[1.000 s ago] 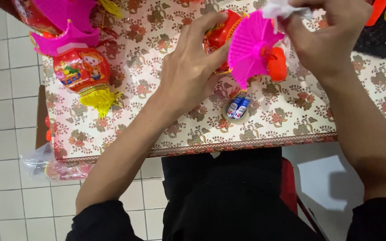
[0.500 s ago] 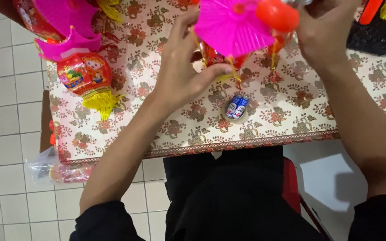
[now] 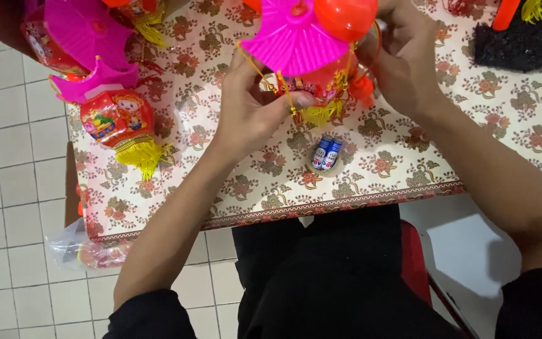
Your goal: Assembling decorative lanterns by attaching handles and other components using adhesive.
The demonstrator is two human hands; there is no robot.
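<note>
Two hands are busy on one toy lantern [image 3: 321,59] that I hold up above the table [image 3: 409,169], near its far side. My left hand [image 3: 252,110] pinches thin yellow strings [image 3: 277,81] under the pink pleated top [image 3: 290,37], with thumb and fingers closed on them. My right hand [image 3: 409,59] grips the other side of the lantern, fingers curled around its red body, close to the orange ball part [image 3: 345,16].

I judge the lantern is mostly put together: the pink top sits on the body, and a yellow tassel [image 3: 321,113] hangs below. What seems left is the small work with the strings; I cannot tell if they are already fastened. On my left, a finished-looking lantern [image 3: 117,119] lies on the flowered cloth with its own yellow tassel, and more pink and red pieces [image 3: 86,31] are piled behind it, so part of the work looks done.

The lantern in my hands looks light, of thin plastic, bright pink above and red with printed pictures below. Just under it on the table stands a small roll of tape with two little batteries [image 3: 326,154] in its middle. A black fringed thing [image 3: 515,44] lies at the far right.
</note>
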